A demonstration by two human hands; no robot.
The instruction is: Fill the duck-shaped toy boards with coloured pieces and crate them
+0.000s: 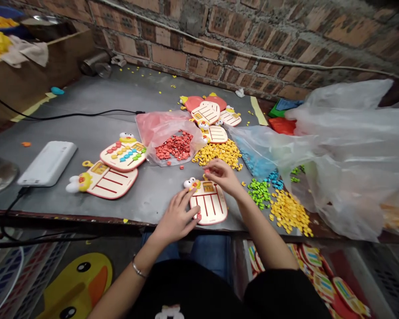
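In front of me lies a cream toy board [209, 208] with red slots, a red rim and a yellow bird head with bulging white eyes at its far left corner. My left hand [177, 216] grips its left side, fingers bent over the edge. Near that thumb a small red bead [198, 216] shows. Above the board's far right corner is my right hand [223, 176], its thumb and fingers pinched on a red bead [207, 171]. Just beyond lie a heap of yellow beads [221, 153] and a plastic bag of red beads [174, 147].
To the left, a board with coloured beads [123, 155] overlaps another board [111, 181], near a white power bank [48, 164]. More boards [206, 111] are stacked behind. Green beads [259, 192], yellow beads [289, 210] and clear bags [346, 168] lie right. A brick wall [232, 26] stands behind.
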